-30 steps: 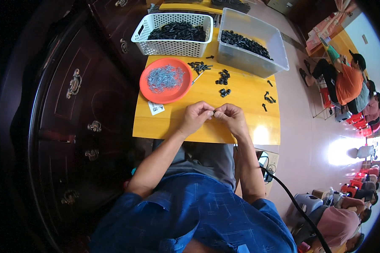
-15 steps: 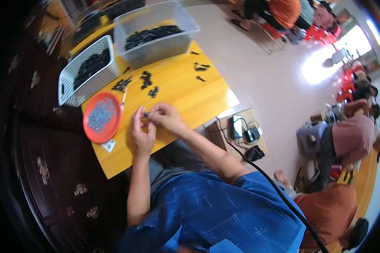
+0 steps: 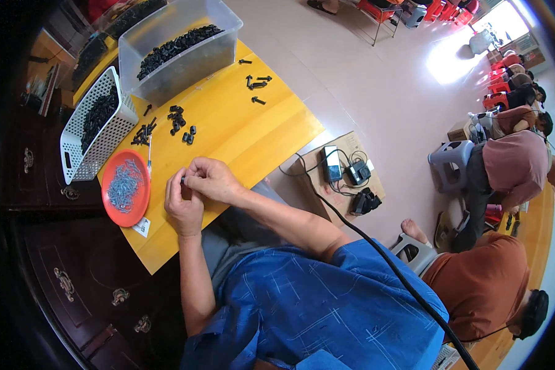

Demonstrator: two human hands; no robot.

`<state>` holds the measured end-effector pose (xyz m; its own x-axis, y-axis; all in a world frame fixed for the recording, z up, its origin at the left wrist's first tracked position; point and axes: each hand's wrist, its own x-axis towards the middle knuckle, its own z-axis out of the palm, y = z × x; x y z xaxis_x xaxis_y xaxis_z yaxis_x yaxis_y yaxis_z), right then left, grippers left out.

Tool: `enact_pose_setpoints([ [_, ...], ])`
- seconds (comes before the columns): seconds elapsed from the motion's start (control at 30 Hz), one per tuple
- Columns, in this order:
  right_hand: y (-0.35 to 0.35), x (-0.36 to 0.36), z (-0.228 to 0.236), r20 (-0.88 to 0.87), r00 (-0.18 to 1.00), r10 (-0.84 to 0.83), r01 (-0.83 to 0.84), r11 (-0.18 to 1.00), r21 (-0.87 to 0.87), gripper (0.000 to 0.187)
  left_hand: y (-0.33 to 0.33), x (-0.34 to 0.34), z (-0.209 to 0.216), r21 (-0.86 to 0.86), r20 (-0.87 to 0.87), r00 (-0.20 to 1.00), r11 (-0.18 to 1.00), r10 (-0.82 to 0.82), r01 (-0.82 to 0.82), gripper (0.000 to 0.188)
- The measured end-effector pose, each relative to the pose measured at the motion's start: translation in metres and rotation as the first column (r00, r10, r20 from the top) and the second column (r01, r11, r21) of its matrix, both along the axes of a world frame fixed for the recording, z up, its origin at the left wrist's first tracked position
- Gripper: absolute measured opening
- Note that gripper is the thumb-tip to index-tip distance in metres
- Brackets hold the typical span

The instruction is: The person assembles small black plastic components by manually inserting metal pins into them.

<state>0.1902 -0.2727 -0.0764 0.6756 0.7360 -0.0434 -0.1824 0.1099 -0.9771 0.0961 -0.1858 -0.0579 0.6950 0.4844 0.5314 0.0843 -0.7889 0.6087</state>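
My left hand point(image 3: 184, 208) and my right hand point(image 3: 214, 182) meet over the near edge of the yellow table point(image 3: 246, 139). Fingers of both are pinched together on a small dark piece point(image 3: 183, 180), mostly covered by the fingertips, so its kind cannot be made out. Left of them lies a red-orange plate point(image 3: 145, 198) holding many small silvery-blue metal pieces point(image 3: 124, 185). A thin pen-like tool point(image 3: 150, 151) rests against its rim. Beyond my hands are small piles of black plastic parts: slim ones point(image 3: 144, 132) and short, stubby ones point(image 3: 177, 118).
A white perforated basket point(image 3: 108, 148) and a clear plastic bin point(image 3: 191, 74), both with black parts, stand at the table's far left. More black parts point(image 3: 258, 84) lie far right. A cardboard box point(image 3: 327, 197) carries devices; a black cable point(image 3: 376, 246) crosses my right side. Other people sit rightward.
The whole view has shifted, so the table and containers appear farther left. My hands remain together, and the small piece between the fingers shows less than before.
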Motion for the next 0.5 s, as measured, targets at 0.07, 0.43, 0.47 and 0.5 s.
enact_pose_setpoints([
  [0.07, 0.001, -0.002, 0.000, -0.007, 1.000, 0.011, -0.011, 0.999, 0.032, 0.010, 0.000, 0.000, 0.001, -0.002, -0.022, 1.000, 1.000, -0.004, 0.004, 0.029],
  [0.43, -0.006, 0.000, -0.001, 0.001, 0.993, -0.122, 0.120, 0.975, 0.186, 0.023, 0.003, 0.000, -0.012, -0.218, -0.069, 0.998, 0.976, -0.001, -0.014, 0.025],
  [0.47, -0.007, 0.001, -0.002, -0.010, 0.992, -0.128, 0.128, 0.974, 0.188, 0.023, 0.004, 0.000, -0.013, -0.204, -0.081, 0.997, 0.979, 0.008, -0.025, 0.025],
  [0.5, -0.007, 0.002, -0.002, 0.032, 0.989, -0.146, 0.139, 0.977, 0.165, 0.023, 0.004, 0.000, -0.013, -0.189, -0.092, 0.996, 0.981, 0.017, -0.035, 0.026],
])
